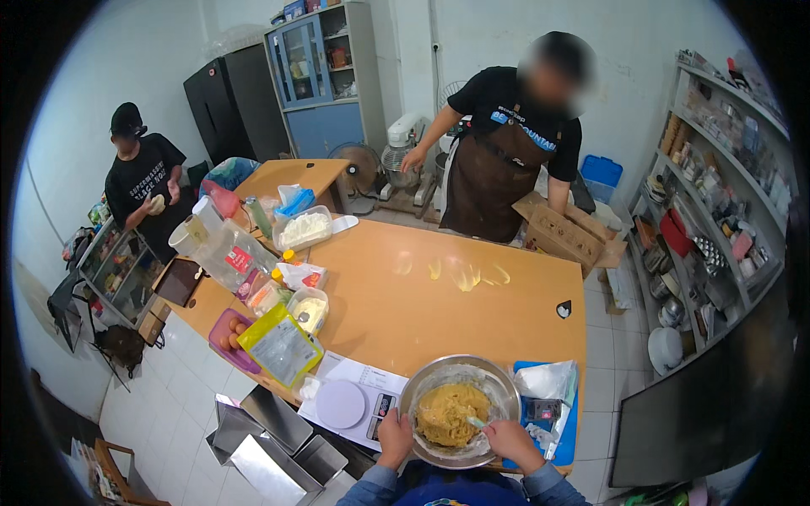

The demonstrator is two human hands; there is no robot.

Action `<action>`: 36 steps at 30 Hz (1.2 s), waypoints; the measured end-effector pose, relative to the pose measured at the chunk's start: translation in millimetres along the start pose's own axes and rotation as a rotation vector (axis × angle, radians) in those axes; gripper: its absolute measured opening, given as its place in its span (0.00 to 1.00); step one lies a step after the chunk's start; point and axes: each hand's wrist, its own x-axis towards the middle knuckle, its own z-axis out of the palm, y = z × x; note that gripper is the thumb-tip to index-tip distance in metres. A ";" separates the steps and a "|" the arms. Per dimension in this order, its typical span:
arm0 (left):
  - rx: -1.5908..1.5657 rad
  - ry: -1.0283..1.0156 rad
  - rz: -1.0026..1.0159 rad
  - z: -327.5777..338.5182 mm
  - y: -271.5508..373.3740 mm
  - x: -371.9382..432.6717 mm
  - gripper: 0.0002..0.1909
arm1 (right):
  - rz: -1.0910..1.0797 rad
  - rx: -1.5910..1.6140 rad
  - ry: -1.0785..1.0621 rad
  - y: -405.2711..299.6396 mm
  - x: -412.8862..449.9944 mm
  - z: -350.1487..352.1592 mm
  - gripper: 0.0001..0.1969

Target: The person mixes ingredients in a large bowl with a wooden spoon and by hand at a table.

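Note:
A steel mixing bowl (511,414) with yellow-brown dough (452,411) in it stands at the near table edge, directly before me. My left hand (396,439) grips the bowl's left rim. My right hand (511,443), over the bowl's lower right side, is closed on the handle of a spatula or similar tool (476,422), whose far end is in the dough. A round-topped kitchen scale (342,405) lies just left of the bowl on printed paper sheets (332,370). To the right, a blue tray or mat (530,365) bears a clear plastic bag of white material (545,381) and small packets.
Brown eggs (234,332) in a purple tray, a yellow-edged pouch (281,346) and a flour tub (305,233) occupy the table's left part. Metal pans (272,443) sit below left. A person in a brown apron (500,177) stands opposite, near a cardboard box (563,234); another person (142,171) stands far left.

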 end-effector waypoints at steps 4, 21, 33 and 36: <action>0.017 -0.040 0.025 -0.7 1.0 4.6 0.14 | -0.031 -0.067 0.041 0.6 2.1 -2.4 0.17; 0.061 -0.030 0.009 -14.2 12.3 -12.9 0.15 | -0.032 -0.128 0.044 -27.3 -23.7 -20.1 0.16; 0.038 0.079 0.066 -1.8 -4.4 4.6 0.07 | -0.152 -0.315 -0.058 -26.8 16.9 30.4 0.14; 0.020 0.034 -0.003 0.4 -7.1 10.5 0.07 | -0.090 -0.308 0.006 -19.1 22.2 18.8 0.13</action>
